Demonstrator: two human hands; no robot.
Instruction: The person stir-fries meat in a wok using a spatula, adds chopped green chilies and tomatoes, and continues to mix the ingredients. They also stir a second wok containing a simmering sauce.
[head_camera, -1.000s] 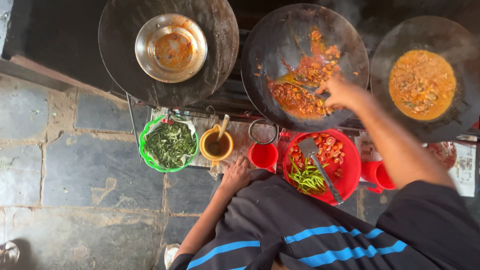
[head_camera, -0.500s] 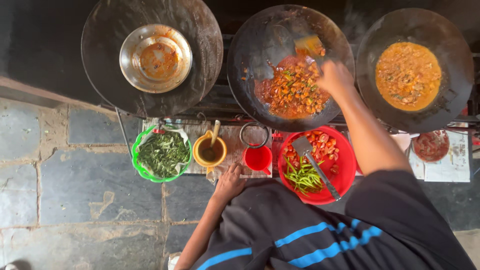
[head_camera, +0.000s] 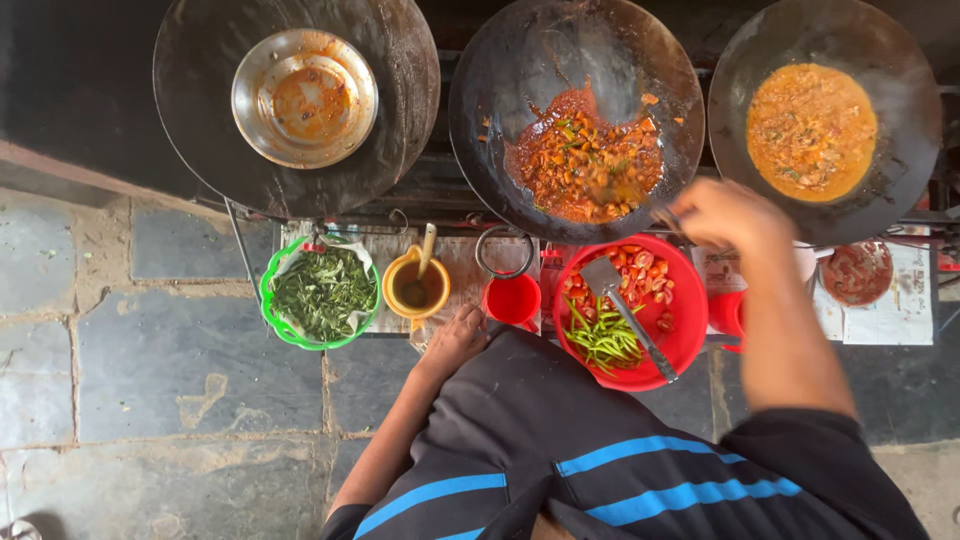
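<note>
Head view: a dark cooking counter (head_camera: 80, 90) edged by grey stone slabs (head_camera: 130, 350) carries three black pans. The middle wok (head_camera: 480, 110) holds red-orange curry (head_camera: 585, 165); the right hand (head_camera: 730, 215) hovers at its near rim, fingers curled round a blurred utensil handle (head_camera: 665, 218). The left hand (head_camera: 455, 340) rests loosely open on the counter edge, holding nothing. Near it stand a green basket of leaves (head_camera: 320, 295), a yellow cup (head_camera: 418, 285), a red cup (head_camera: 512, 300) and a red bowl (head_camera: 690, 330) with chillies and a spatula (head_camera: 625, 310). The right wok (head_camera: 900, 90) is partly cut off; the utensil's tip is too blurred to make out.
</note>
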